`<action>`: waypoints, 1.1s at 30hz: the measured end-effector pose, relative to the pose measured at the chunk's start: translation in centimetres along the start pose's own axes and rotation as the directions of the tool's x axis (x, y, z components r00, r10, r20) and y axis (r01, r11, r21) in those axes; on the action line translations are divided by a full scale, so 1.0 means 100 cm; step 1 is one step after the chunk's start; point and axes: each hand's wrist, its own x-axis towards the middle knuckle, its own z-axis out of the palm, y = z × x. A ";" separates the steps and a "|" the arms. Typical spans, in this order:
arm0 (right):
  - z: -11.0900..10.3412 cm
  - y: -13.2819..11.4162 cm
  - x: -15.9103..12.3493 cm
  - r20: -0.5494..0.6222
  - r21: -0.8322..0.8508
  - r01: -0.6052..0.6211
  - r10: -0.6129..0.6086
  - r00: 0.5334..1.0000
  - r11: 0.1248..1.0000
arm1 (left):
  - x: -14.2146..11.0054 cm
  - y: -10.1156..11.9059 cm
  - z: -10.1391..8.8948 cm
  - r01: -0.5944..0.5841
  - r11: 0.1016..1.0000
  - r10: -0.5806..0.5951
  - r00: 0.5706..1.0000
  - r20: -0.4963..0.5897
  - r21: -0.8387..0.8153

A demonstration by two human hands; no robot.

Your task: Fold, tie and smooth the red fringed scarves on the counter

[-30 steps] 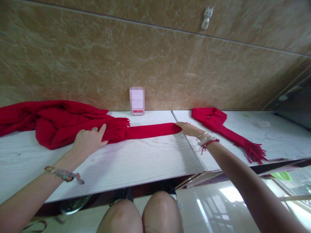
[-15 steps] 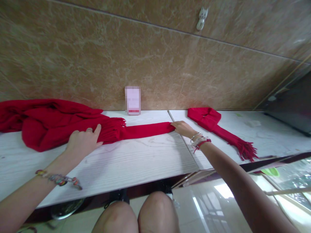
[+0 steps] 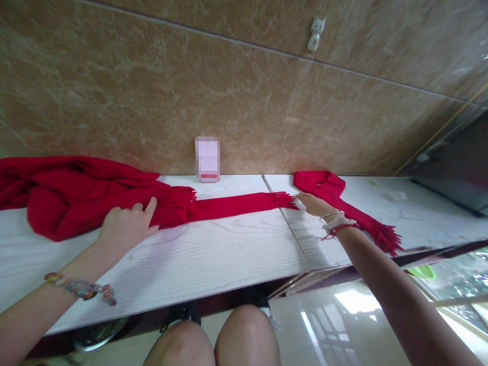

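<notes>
Fabric at the far left forms a loose, deeply creased red heap [image 3: 72, 195], fringed at its right end. The left hand [image 3: 127, 223] rests on its near edge, index finger and thumb parted; whether the other fingers grip, I cannot tell. From beside that fringe, a flat, narrow red cloth strip [image 3: 232, 206] runs along the white wood-grained surface [image 3: 229, 254], its long axis left to right between the hands. Behind it, a small pink rectangular object [image 3: 208, 160] stands by the marbled tan wall [image 3: 152, 91]. The strip's tasselled tip reaches the right hand [image 3: 314, 204], the nearer one, fingers close together; any pinch is unclear. Beyond lies a bent red fringed scarf [image 3: 322, 185].
</notes>
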 end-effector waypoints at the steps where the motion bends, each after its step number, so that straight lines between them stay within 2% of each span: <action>1: -0.002 0.000 0.002 0.003 -0.002 0.014 -0.014 1.000 1.000 | 0.000 0.000 0.000 -0.001 1.000 0.001 1.000 0.007 -0.001; 4: -0.012 -0.023 0.021 -0.036 0.028 0.096 -0.095 0.995 0.995 | 0.001 -0.001 -0.002 -0.006 1.000 0.007 1.000 0.019 -0.014; 5: -0.015 -0.038 0.030 -0.071 0.061 0.140 -0.136 0.988 0.988 | 0.001 -0.001 -0.003 -0.011 1.000 0.011 1.000 0.017 -0.023; 8: -0.020 -0.094 0.055 -0.176 0.169 0.174 -0.144 0.974 0.970 | 0.001 0.000 -0.007 -0.016 0.998 0.017 1.000 0.020 -0.055; 11: -0.016 -0.140 0.069 -0.146 0.184 0.182 -0.157 0.977 0.966 | 0.001 0.000 -0.009 0.005 0.998 -0.001 0.999 0.052 -0.067; 13: -0.011 -0.155 0.071 -0.122 0.146 0.185 -0.168 0.978 0.972 | 0.002 -0.003 -0.009 0.022 0.997 -0.017 0.998 0.067 -0.069; 16: -0.006 -0.155 0.067 -0.108 0.065 0.223 -0.215 0.971 0.973 | 0.003 -0.012 -0.008 0.060 0.994 -0.054 0.996 0.070 -0.089; 20: 0.000 -0.134 0.054 -0.094 -0.041 0.263 -0.266 0.959 0.964 | 0.002 -0.030 -0.010 0.154 0.979 -0.150 0.988 0.042 -0.135; 25: 0.014 -0.108 0.040 -0.171 -0.116 0.284 -0.301 0.938 0.952 | -0.007 -0.062 -0.008 0.302 0.935 -0.310 0.951 -0.016 -0.186; 30: 0.026 -0.097 0.039 -0.230 -0.108 0.299 -0.317 0.920 0.948 | -0.026 -0.104 0.010 0.398 0.907 -0.409 0.910 -0.069 -0.136; 33: 0.029 -0.095 0.040 -0.229 -0.082 0.295 -0.306 0.924 0.952 | -0.046 -0.129 0.031 0.381 0.923 -0.385 0.919 -0.091 -0.060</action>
